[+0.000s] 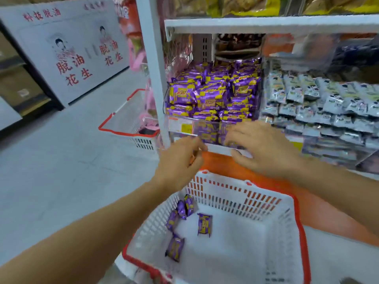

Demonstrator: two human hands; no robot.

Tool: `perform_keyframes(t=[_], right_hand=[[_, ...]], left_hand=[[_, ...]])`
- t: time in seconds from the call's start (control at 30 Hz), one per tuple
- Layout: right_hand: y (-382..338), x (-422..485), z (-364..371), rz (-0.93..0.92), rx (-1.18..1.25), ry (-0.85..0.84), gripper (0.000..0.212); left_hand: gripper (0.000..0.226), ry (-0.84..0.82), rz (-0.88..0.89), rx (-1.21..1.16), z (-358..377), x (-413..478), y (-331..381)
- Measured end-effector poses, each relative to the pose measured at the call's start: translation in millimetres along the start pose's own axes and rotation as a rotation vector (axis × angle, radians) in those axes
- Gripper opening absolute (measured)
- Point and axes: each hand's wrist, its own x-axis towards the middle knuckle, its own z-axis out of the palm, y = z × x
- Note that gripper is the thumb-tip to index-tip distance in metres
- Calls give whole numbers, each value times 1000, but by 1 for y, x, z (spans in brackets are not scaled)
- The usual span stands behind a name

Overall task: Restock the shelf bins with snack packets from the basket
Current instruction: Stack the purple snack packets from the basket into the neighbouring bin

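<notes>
Packets (203,224), five purple ones, lie by the basket's (235,196) left wall, likely light, crinkly and slick, best pinched at a crimped end; right hand (264,148) spreads empty at the bin's (184,127) front edge, left hand (180,158) half-curled, contents unclear.

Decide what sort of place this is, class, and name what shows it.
Most likely a snack shop: a white shelf holds bins heaped with purple packets and grey packets, a price label sits on one bin front, and a red-rimmed basket stands below.
</notes>
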Motion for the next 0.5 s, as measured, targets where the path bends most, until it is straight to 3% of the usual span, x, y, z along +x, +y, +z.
perform_keyframes(t=[0.17, 0.27, 0.37, 0.5], right_hand=[[-40, -39, 71, 287, 214, -490, 19], [-51, -71, 127, 540, 389, -660, 18], [-57, -101, 183, 790, 541, -733, 16], [-60, -124, 250, 1097, 681, -813, 17]], left_hand=[[18, -445, -442, -4, 56, -75, -34], [16, -636, -615, 88, 94, -105, -60], [37, -724, -712, 126, 128, -127, -87], [47, -702, -902, 65, 167, -134, -111]])
